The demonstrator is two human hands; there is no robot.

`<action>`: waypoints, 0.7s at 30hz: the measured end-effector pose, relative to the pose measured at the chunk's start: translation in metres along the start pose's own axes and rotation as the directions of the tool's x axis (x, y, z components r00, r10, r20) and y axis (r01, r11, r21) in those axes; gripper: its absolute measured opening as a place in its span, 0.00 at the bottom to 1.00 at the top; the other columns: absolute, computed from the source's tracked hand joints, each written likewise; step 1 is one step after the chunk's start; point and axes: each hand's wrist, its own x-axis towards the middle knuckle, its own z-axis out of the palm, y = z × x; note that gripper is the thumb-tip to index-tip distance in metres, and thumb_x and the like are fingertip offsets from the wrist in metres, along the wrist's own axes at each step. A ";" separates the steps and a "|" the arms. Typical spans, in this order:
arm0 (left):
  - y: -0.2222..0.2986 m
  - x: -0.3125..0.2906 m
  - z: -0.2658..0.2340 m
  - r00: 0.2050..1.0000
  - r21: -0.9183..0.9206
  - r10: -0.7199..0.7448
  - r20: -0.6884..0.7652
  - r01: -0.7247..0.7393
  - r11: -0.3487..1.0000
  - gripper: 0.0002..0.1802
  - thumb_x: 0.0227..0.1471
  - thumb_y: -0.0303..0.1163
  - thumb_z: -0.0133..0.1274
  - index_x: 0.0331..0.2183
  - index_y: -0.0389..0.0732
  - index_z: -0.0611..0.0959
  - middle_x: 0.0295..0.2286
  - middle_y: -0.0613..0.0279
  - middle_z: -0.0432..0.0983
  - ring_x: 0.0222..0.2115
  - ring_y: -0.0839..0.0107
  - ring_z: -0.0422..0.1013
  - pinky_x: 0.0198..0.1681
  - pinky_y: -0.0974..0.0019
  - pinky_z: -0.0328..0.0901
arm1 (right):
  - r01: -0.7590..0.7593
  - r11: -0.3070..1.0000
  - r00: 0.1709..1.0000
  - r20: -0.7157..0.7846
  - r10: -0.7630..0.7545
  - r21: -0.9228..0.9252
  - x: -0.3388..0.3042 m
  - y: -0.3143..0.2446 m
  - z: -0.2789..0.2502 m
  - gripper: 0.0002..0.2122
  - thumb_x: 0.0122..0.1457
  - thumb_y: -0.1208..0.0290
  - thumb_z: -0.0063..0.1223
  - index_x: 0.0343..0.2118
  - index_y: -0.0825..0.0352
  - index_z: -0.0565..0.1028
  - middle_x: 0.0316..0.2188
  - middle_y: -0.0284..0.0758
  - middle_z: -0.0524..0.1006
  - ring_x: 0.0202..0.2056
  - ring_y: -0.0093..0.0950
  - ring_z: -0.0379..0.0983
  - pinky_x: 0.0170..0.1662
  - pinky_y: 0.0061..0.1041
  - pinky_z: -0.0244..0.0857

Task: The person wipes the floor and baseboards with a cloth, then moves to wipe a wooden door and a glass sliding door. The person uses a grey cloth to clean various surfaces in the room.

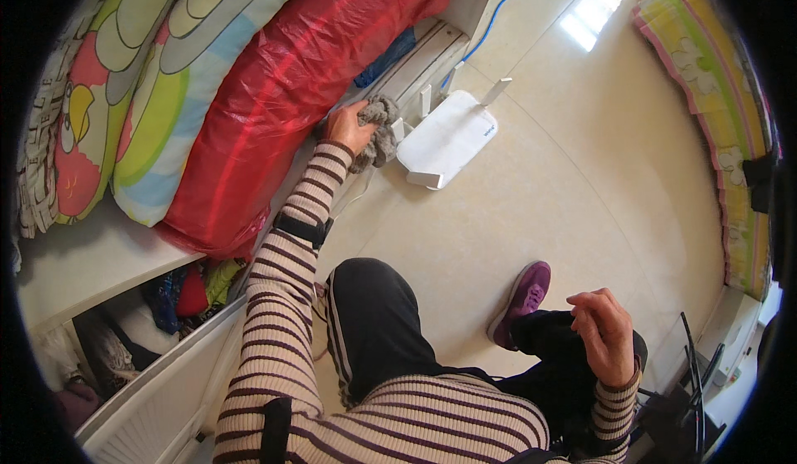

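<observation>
We see the left hand point(349, 129) grasping a grey cloth point(383, 128), but its fingertips are partly lost in the folds, so we cannot make out the full grip. The cloth is bunched just beside the white router point(448, 142), at the foot of the shelf point(100, 256). The right hand point(604, 335) is released, fingers loosely bent, over the right knee.

A blue thing point(388, 56) is half hidden by the red bag point(307, 57); we cannot tell what it is. The drawer point(166, 381) below holds a jumble, mostly in shadow. Black rods point(696, 381) at lower right are cut off by the dark rim.

The red bag bulges near the left hand, with quilts point(158, 132) beside it. A blue cable point(496, 20) crosses the floor point(564, 173) behind the router; patterned bedding point(701, 90) hangs at right.
</observation>
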 end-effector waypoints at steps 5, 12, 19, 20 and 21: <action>0.001 0.019 0.001 0.997 -0.020 0.062 0.034 -0.062 0.998 0.24 0.31 0.30 0.57 0.38 0.38 0.75 0.35 0.46 0.71 0.37 0.57 0.68 0.41 0.64 0.62 | 0.047 0.997 0.998 0.036 -0.045 -0.064 0.004 0.000 -0.002 0.08 0.49 0.83 0.42 0.32 0.70 0.70 0.23 0.35 0.66 0.21 0.23 0.64 0.26 0.17 0.59; 0.004 0.027 0.006 0.997 -0.042 0.009 0.079 -0.006 0.999 0.24 0.31 0.30 0.58 0.38 0.38 0.76 0.35 0.45 0.71 0.37 0.56 0.68 0.41 0.64 0.62 | 0.011 0.997 0.997 0.073 -0.006 -0.071 0.004 -0.003 -0.004 0.08 0.49 0.83 0.44 0.32 0.70 0.71 0.24 0.35 0.67 0.23 0.24 0.64 0.26 0.19 0.59; 0.013 0.014 0.015 0.988 0.039 0.151 0.029 -0.152 0.988 0.22 0.31 0.29 0.58 0.35 0.39 0.77 0.34 0.45 0.71 0.36 0.55 0.68 0.41 0.64 0.62 | 0.016 0.998 0.997 0.082 -0.010 -0.068 -0.001 -0.009 0.002 0.08 0.48 0.84 0.44 0.33 0.70 0.71 0.24 0.36 0.67 0.24 0.26 0.65 0.28 0.19 0.60; 0.016 0.010 0.018 0.986 0.065 0.165 0.024 -0.167 0.984 0.21 0.31 0.27 0.57 0.36 0.39 0.77 0.34 0.44 0.70 0.36 0.54 0.68 0.41 0.63 0.62 | 0.014 0.997 0.996 0.090 -0.007 -0.073 -0.001 -0.010 0.004 0.08 0.48 0.84 0.44 0.33 0.70 0.71 0.24 0.36 0.67 0.24 0.26 0.65 0.28 0.19 0.60; 0.018 0.006 0.020 0.981 0.080 0.191 -0.002 -0.191 0.978 0.22 0.31 0.27 0.56 0.36 0.39 0.77 0.33 0.44 0.70 0.36 0.54 0.68 0.41 0.63 0.62 | 0.037 0.997 0.996 0.085 -0.031 -0.073 -0.001 -0.011 0.006 0.09 0.48 0.84 0.44 0.33 0.71 0.71 0.24 0.36 0.67 0.24 0.26 0.65 0.29 0.19 0.60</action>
